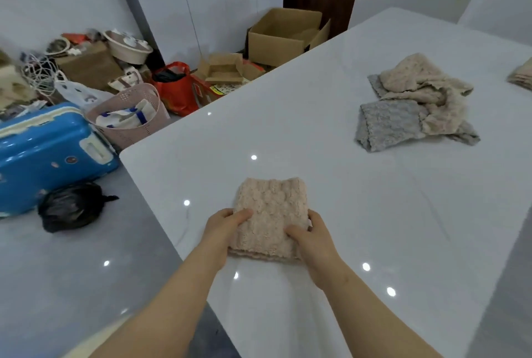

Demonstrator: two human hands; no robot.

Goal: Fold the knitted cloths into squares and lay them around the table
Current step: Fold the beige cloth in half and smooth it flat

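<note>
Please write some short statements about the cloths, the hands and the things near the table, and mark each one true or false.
1. The left hand and the right hand both hold the folded cloth by its sides. True.
2. The folded cloth is grey. False: it is beige.
3. A pile of unfolded cloths, beige and grey, lies farther away on the white table. True.
4. The blue suitcase stands on the table. False: it lies on the floor, to the left of the table.
</note>
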